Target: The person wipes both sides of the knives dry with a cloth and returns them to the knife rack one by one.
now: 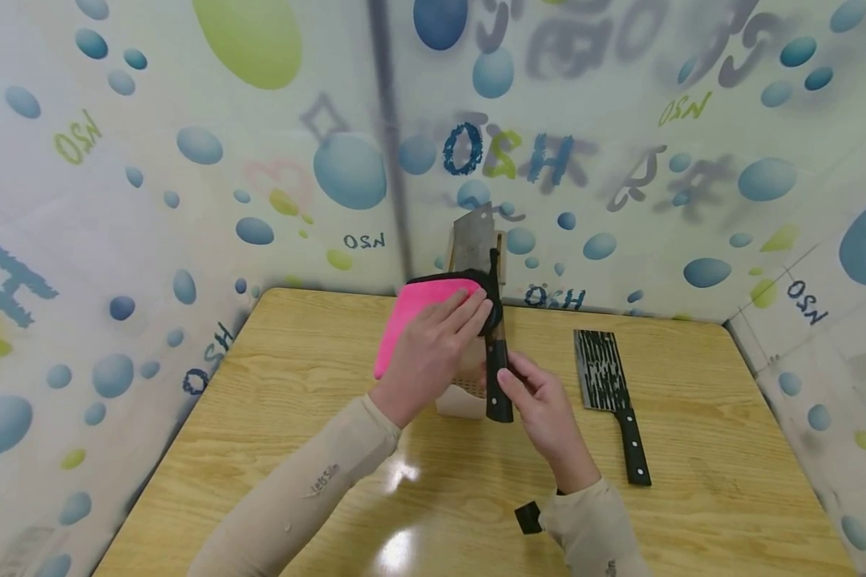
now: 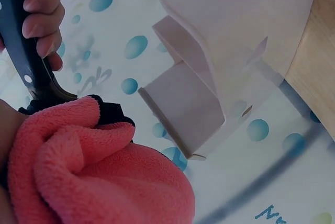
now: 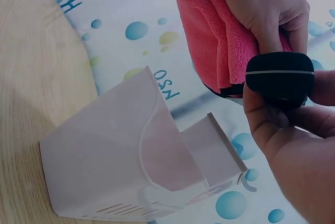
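My right hand grips the black riveted handle of a cleaver, which is also plain in the left wrist view. The broad metal blade shows above, pointing toward the wall. My left hand holds a fluffy pink cloth with a black reverse side against the blade. Part of the blade is hidden under the cloth. In the right wrist view the handle's butt end faces the camera, beside the folded cloth.
A pale knife holder stands on the table behind and below the hands. To the right lies another cleaver, black-handled, with a dark streaked blade. A small black piece is beside the right sleeve. Patterned sheeting surrounds the wooden table.
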A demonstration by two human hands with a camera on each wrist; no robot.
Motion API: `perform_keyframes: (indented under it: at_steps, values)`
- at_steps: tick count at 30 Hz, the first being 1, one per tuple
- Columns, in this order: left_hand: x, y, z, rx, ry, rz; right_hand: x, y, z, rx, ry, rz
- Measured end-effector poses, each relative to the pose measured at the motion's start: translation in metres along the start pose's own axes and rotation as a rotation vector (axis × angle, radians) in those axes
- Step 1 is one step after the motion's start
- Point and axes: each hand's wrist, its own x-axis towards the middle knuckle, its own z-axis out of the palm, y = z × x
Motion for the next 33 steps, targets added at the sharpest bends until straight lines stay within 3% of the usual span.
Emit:
perform_keyframes:
  at_steps: [23,33]
  values:
    - [-0.012,0.018,-0.002,0.020,0.014,0.094,0.006,-0.003,-0.003,-0.011,0.104,0.012]
    - [-0.011,0.020,-0.005,0.062,0.007,0.138,0.005,-0.004,-0.003,-0.028,0.094,-0.017]
